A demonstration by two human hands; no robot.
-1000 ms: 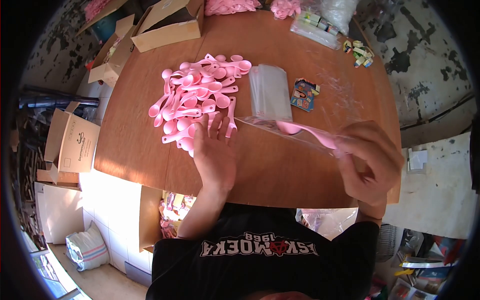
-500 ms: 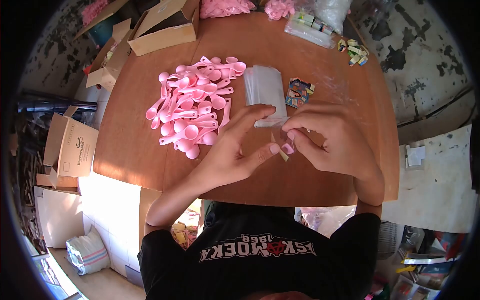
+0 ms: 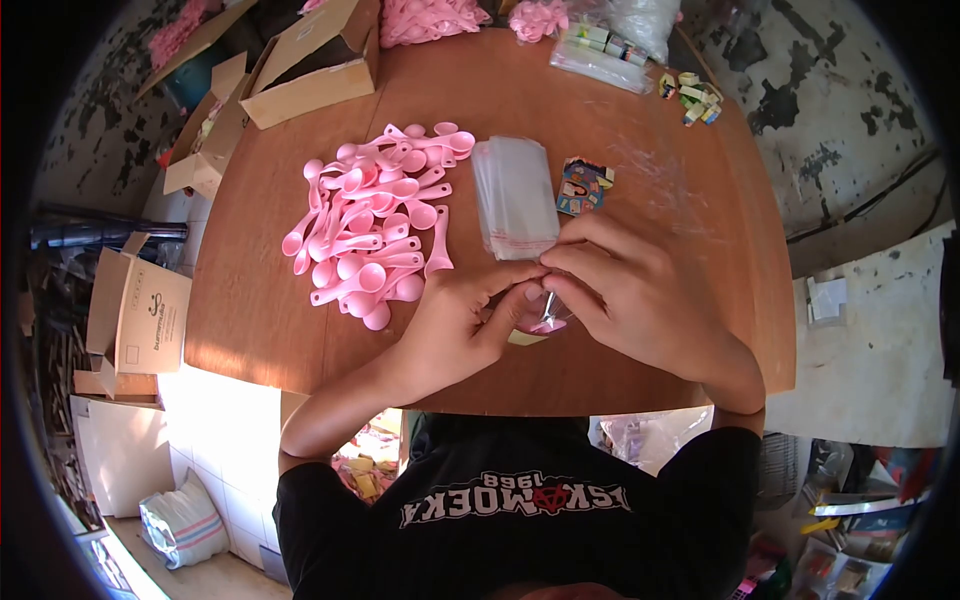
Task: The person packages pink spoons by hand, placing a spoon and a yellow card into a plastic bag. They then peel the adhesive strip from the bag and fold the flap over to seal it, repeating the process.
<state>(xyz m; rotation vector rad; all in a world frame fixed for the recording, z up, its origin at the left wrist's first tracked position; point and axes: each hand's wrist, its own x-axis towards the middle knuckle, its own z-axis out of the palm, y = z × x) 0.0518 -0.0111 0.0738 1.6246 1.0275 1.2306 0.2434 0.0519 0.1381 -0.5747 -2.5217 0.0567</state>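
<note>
My left hand (image 3: 450, 325) and my right hand (image 3: 640, 285) meet near the table's front, fingertips pinched on the top of a small clear plastic bag (image 3: 548, 312). Something pink and a pale yellow edge show at the bag's lower part, mostly covered by my fingers. Just beyond my fingertips lies a stack of flat clear plastic bags (image 3: 515, 195). Right of that stack are small printed cards (image 3: 583, 188), close to my right hand. A heap of pink measuring spoons (image 3: 375, 215) spreads to the left, its near edge beside my left hand.
An open cardboard box (image 3: 315, 80) stands on the table's far left. Along the back are pink bundles (image 3: 435, 20) and a plastic pack of card rolls (image 3: 605, 50). Folded cards (image 3: 692, 98) lie at the far right. More cartons (image 3: 150, 310) stand on the left.
My hands have drawn together and slightly nearer to me, with the bag between them. My left fingers have left the bag stack. The whole view has shifted slightly.
</note>
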